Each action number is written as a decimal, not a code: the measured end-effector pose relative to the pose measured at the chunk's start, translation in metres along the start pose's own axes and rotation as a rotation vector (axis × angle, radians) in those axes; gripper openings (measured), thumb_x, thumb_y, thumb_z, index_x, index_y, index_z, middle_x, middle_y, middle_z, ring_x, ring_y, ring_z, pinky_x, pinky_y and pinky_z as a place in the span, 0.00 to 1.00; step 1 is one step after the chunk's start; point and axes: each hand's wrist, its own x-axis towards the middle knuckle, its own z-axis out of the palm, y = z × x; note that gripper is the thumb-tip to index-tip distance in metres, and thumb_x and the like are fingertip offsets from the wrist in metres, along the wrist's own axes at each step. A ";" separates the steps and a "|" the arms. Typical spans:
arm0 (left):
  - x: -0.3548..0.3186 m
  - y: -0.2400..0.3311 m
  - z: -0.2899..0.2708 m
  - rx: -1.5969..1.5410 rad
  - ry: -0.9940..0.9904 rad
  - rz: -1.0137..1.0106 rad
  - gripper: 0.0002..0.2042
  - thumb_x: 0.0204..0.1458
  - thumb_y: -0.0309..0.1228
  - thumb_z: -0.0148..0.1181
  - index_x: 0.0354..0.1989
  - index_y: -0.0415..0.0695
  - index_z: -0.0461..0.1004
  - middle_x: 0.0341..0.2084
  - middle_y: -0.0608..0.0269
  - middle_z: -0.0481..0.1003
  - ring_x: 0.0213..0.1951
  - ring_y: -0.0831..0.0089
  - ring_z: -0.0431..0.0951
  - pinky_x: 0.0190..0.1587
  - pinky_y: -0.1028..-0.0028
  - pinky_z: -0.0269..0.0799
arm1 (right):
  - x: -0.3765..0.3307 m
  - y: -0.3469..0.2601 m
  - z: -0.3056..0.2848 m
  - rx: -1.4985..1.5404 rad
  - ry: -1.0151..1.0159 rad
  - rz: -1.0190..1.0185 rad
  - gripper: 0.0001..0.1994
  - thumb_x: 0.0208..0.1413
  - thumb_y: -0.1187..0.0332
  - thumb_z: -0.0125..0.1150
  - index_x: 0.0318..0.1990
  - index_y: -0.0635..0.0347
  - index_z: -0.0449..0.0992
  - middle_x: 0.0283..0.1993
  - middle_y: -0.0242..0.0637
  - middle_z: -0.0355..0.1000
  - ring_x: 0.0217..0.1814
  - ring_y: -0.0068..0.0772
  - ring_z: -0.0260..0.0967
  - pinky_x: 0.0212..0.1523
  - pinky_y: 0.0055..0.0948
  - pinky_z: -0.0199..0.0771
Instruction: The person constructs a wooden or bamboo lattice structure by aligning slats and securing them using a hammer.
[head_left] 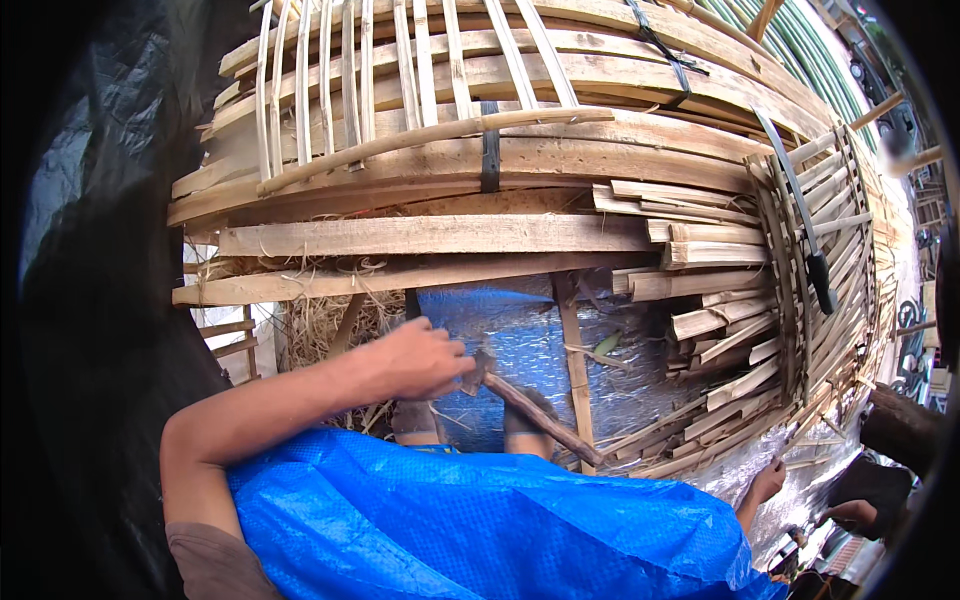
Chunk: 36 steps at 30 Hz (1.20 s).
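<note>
My left hand [428, 360] reaches over my lap with its fingers curled inward. The fingertips are beside the dark head of a hammer [545, 420], whose wooden handle slants down to the right across my knees; I cannot tell whether they touch it. What the curled fingers hold, if anything, is hidden. Far right, past the edge of a blue tarp [480, 520] over my lap, my right hand [768, 481] appears small, its fingers closed near thin bamboo strips [815, 462]. Whatever it grips is too small to make out.
Ahead, a bench of long wooden planks [430, 235] carries a slatted bamboo frame [435, 140]. Split bamboo pieces [720, 255] are stacked at right, where a curved blade with a black handle [820, 282] hangs. Shavings [310, 325] gather under the bench. Part of another person [850, 513] shows lower right.
</note>
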 end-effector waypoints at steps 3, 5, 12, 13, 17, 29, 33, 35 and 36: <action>0.012 -0.046 -0.028 0.118 0.510 -0.055 0.16 0.56 0.39 0.64 0.50 0.48 0.74 0.44 0.59 0.76 0.50 0.62 0.76 0.54 0.59 0.69 | 0.004 -0.060 -0.029 0.221 -0.015 -0.080 0.17 0.69 0.59 0.53 0.44 0.67 0.80 0.36 0.44 0.80 0.38 0.39 0.76 0.43 0.34 0.73; 0.022 -0.081 -0.062 0.288 0.847 -0.135 0.18 0.54 0.39 0.67 0.51 0.47 0.74 0.49 0.58 0.74 0.56 0.62 0.72 0.59 0.60 0.67 | -0.013 -0.146 -0.066 0.318 -0.057 -0.186 0.16 0.69 0.61 0.54 0.43 0.68 0.79 0.33 0.41 0.78 0.35 0.32 0.73 0.41 0.29 0.72; 0.043 -0.165 -0.104 0.488 0.904 -0.455 0.24 0.60 0.51 0.58 0.55 0.45 0.74 0.56 0.57 0.72 0.63 0.59 0.66 0.64 0.58 0.61 | -0.085 -0.399 -0.112 0.803 -0.160 -0.968 0.05 0.57 0.78 0.62 0.29 0.68 0.75 0.31 0.41 0.75 0.34 0.35 0.73 0.37 0.31 0.72; 0.045 -0.170 -0.104 0.489 0.873 -0.470 0.25 0.61 0.52 0.57 0.56 0.44 0.73 0.56 0.57 0.71 0.63 0.59 0.66 0.64 0.58 0.60 | -0.094 -0.429 -0.117 0.805 -0.201 -1.095 0.05 0.54 0.80 0.63 0.28 0.67 0.74 0.31 0.41 0.75 0.34 0.37 0.73 0.36 0.32 0.72; 0.054 -0.171 -0.099 0.397 0.859 -0.435 0.24 0.61 0.52 0.56 0.54 0.45 0.75 0.56 0.59 0.73 0.64 0.58 0.65 0.67 0.59 0.54 | -0.110 -0.510 -0.124 0.801 -0.266 -1.436 0.07 0.47 0.80 0.67 0.25 0.62 0.74 0.29 0.37 0.76 0.32 0.40 0.73 0.33 0.34 0.73; 0.076 -0.170 -0.105 0.347 0.931 -0.381 0.18 0.59 0.44 0.62 0.51 0.46 0.75 0.51 0.62 0.76 0.57 0.64 0.73 0.65 0.50 0.56 | -0.097 -0.662 -0.109 0.821 -0.676 -1.368 0.11 0.64 0.65 0.61 0.33 0.64 0.76 0.29 0.40 0.77 0.29 0.33 0.74 0.30 0.32 0.73; 0.084 -0.165 -0.109 0.328 0.968 -0.391 0.18 0.56 0.45 0.65 0.47 0.46 0.77 0.47 0.63 0.77 0.51 0.67 0.77 0.63 0.49 0.58 | -0.110 -0.690 -0.089 0.943 -0.875 -1.201 0.15 0.67 0.58 0.60 0.40 0.64 0.77 0.32 0.39 0.80 0.32 0.27 0.76 0.32 0.30 0.75; 0.084 -0.161 -0.114 0.288 0.933 -0.408 0.18 0.55 0.46 0.66 0.45 0.46 0.78 0.45 0.64 0.77 0.48 0.68 0.78 0.62 0.49 0.59 | -0.126 -0.689 -0.083 1.010 -0.892 -1.144 0.15 0.66 0.58 0.61 0.41 0.63 0.78 0.33 0.40 0.80 0.34 0.27 0.76 0.35 0.30 0.76; 0.086 -0.163 -0.113 0.302 0.966 -0.395 0.18 0.54 0.46 0.67 0.45 0.46 0.78 0.43 0.64 0.77 0.46 0.67 0.78 0.61 0.49 0.60 | -0.131 -0.688 -0.075 1.010 -0.946 -1.072 0.14 0.65 0.59 0.62 0.41 0.64 0.78 0.34 0.40 0.80 0.36 0.28 0.76 0.37 0.31 0.78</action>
